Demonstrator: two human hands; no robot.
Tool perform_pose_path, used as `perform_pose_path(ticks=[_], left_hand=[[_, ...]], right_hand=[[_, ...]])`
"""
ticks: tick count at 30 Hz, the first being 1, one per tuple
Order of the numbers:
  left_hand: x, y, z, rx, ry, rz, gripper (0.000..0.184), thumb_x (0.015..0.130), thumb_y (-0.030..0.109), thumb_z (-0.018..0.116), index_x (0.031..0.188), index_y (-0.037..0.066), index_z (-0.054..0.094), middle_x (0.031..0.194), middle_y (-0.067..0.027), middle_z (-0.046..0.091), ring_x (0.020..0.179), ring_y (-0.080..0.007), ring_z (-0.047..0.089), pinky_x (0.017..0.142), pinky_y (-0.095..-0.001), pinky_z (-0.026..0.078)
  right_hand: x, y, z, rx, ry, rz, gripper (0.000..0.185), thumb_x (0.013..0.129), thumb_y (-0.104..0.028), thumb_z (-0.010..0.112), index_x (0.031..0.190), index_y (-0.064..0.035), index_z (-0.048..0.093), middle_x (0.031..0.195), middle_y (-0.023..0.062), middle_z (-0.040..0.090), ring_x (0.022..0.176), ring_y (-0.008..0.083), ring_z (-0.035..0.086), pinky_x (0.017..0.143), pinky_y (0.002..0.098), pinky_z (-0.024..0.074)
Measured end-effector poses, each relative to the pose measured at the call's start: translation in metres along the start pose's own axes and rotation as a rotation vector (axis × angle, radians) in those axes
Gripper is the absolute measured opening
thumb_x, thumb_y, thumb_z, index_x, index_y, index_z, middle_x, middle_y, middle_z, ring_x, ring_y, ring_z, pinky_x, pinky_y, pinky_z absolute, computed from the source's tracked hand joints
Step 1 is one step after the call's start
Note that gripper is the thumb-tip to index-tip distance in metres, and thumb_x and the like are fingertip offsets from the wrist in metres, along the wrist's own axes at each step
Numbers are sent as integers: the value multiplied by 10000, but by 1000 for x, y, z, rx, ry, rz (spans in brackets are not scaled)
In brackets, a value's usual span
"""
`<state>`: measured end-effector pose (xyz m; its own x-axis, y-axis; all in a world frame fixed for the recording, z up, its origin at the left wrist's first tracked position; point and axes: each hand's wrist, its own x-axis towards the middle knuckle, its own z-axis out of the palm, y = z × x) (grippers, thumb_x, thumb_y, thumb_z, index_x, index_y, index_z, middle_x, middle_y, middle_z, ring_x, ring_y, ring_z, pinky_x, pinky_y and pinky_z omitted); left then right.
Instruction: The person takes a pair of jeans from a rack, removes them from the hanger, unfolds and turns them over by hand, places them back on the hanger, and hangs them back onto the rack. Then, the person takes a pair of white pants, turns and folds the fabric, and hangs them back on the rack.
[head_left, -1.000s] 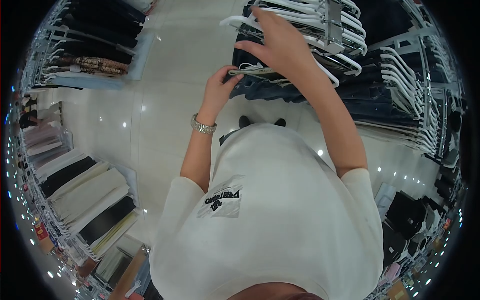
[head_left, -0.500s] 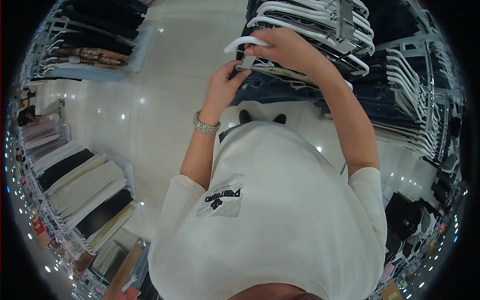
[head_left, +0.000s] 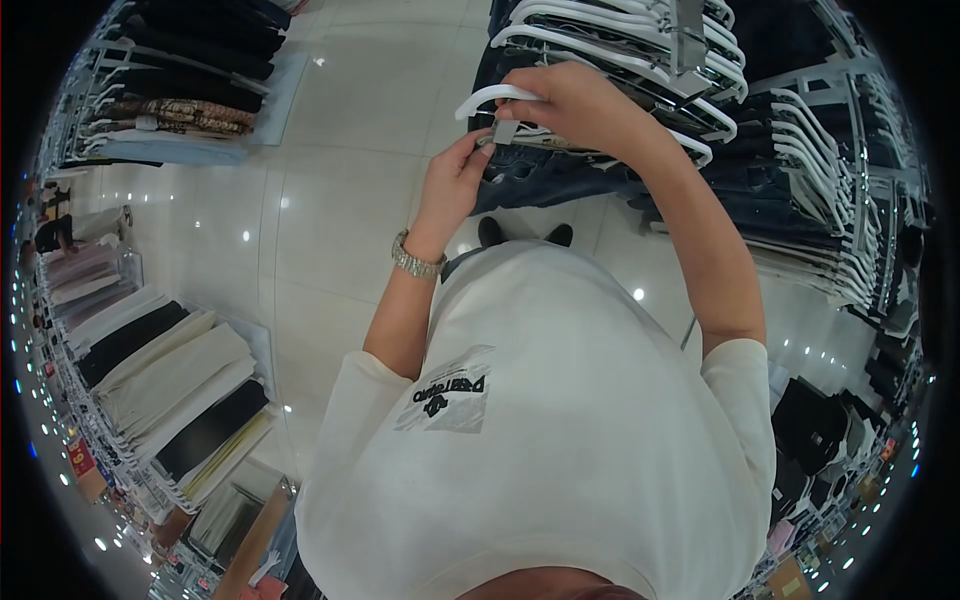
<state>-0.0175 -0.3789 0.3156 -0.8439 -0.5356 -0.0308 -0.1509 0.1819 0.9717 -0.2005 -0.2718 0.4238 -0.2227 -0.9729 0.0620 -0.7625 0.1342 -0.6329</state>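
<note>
At the end of a rack, my right hand is closed around the end of a white hanger, its fingers at a grey metal clip. Dark blue jeans hang below the hanger. My left hand, with a metal watch on the wrist, pinches the jeans' waistband corner beside the clip. Whether the clip grips the waistband there is hidden by my fingers.
Behind the held hanger, several white hangers crowd the rack. More trousers on hangers stand to the right. Racks of folded-over dark trousers and pale trousers line the left side of the shiny tiled floor.
Both hands have shifted slightly toward me and to the right, together with the hanger end and clip. Their grips look much the same.
</note>
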Motion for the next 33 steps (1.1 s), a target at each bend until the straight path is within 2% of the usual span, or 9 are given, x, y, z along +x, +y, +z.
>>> perform_pose_path(ticks=[4,7,10,16,19,22,25,31,33], left_hand=[[-5,8,1,-34,12,14,218,997,134,603,1167,3,643,716,9,549,661,-57,451,598,-235,388],[-4,10,6,-251,56,-20,170,996,101,604,1127,-6,586,772,30,560,690,-40,446,607,-217,375],[-2,10,4,-282,24,-14,150,1004,99,601,1110,15,536,812,71,468,723,-16,373,638,-190,331],[3,12,6,-297,16,-9,149,1015,85,582,1133,5,541,887,36,530,779,-28,444,687,-195,373],[4,12,8,-296,30,-17,168,1016,86,582,1154,-1,543,955,14,585,848,-37,508,749,-201,416],[7,6,12,-382,34,-12,188,1011,81,589,1177,2,550,1017,0,619,924,-48,549,814,-207,442],[8,2,11,-485,2,-42,197,1005,72,597,1187,10,558,1068,-10,631,967,-59,564,853,-215,451],[7,13,11,-455,-12,-49,215,1001,75,604,1203,15,561,1104,-13,630,989,-69,567,877,-225,452],[11,7,11,-428,-20,-44,210,1000,74,597,1192,5,551,1105,-39,638,1014,-81,581,880,-235,462]], right_hand=[[1,3,3,-6,5,-18,261,939,-299,691,952,-40,663,668,118,569,604,256,481,580,368,394],[0,1,-1,-1,-21,18,272,934,-305,696,940,-36,656,656,116,549,598,250,466,576,371,384],[-1,-3,-4,37,-52,83,271,932,-303,700,936,-35,654,646,108,533,595,234,453,577,371,378],[-1,2,-3,60,-65,95,248,929,-284,704,951,-40,663,667,92,563,611,210,468,592,357,393],[-1,8,-1,61,-77,98,236,919,-273,711,972,-46,672,694,97,590,627,215,502,607,349,411],[-1,6,-2,26,-102,135,248,912,-278,715,997,-48,676,712,105,606,647,230,534,626,357,429],[-1,6,-4,-14,-142,128,297,901,-335,700,986,-51,708,752,142,657,710,315,622,688,420,483],[-5,6,-4,-92,-134,98,313,897,-345,701,1008,-52,704,747,141,665,737,331,651,715,424,505],[-5,3,-4,-92,-145,156,323,892,-339,709,1046,-55,694,797,129,685,786,328,662,737,428,516]])
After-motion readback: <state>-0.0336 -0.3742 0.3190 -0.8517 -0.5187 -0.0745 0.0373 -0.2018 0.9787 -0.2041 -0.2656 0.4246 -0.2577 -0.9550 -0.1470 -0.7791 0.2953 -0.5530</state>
